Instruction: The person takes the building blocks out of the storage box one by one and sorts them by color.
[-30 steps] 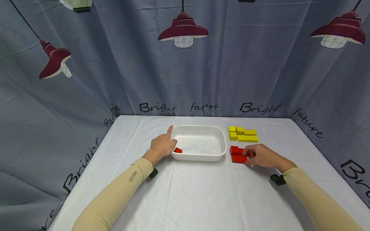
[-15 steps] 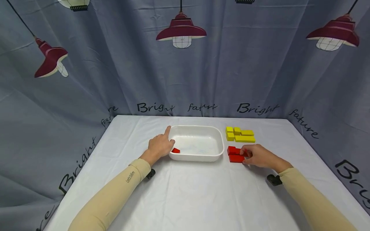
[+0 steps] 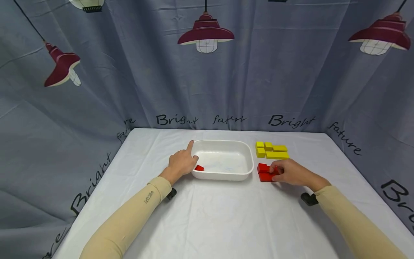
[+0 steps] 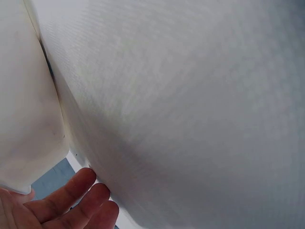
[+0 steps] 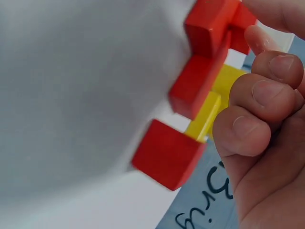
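My left hand point(image 3: 182, 163) grips the left side of a white plastic tray point(image 3: 235, 177), thumb over the rim and forefinger pointing along it toward the far corner. In the left wrist view, several fingertips point(image 4: 102, 195) lie against the tray's outer wall point(image 4: 28, 95). A small red block point(image 3: 200, 168) lies inside the tray by the thumb. To the tray's right, my right hand point(image 3: 295, 173) pinches a red block point(image 5: 245, 24) at the right end of a group of red blocks point(image 3: 265, 177), partly hidden by the fingers. In the right wrist view, its other fingers are curled.
Several yellow blocks point(image 3: 276, 155) lie grouped behind the red ones, right of the tray. One red block point(image 5: 167, 153) sits a little apart in the right wrist view. A white cloth covers the table point(image 3: 223, 219); a grey-blue printed curtain point(image 3: 207, 86) hangs behind it.
My right hand has shifted slightly left and farther over the red blocks. The left hand, the tray and the yellow blocks keep their places; the head view sways slightly.
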Tool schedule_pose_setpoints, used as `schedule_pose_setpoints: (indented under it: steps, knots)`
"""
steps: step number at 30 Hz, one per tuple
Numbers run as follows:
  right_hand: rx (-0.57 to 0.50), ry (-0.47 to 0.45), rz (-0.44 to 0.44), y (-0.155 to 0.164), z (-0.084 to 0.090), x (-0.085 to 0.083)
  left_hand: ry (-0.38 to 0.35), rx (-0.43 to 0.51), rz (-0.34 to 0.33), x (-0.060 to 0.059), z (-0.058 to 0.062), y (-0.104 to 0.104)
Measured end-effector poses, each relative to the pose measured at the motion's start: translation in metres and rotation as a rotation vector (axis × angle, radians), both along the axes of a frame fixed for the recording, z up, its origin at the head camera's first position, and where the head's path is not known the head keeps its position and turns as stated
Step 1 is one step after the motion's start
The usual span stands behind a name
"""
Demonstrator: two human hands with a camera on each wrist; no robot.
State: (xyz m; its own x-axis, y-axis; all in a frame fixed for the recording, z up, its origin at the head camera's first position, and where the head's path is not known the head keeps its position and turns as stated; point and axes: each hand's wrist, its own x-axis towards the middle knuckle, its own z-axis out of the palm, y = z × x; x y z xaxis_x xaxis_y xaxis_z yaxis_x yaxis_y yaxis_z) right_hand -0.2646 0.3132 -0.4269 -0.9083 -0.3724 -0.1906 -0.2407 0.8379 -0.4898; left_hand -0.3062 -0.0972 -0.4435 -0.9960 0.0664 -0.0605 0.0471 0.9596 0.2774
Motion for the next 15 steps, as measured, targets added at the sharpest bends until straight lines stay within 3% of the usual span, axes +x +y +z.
schedule_pose_setpoints:
  steps: [15]
  knots:
    - [-0.05, 0.024, 0.117, -0.033, 0.032, -0.014, 0.001, 0.009, -0.003, -0.001, 0.0, 0.0]
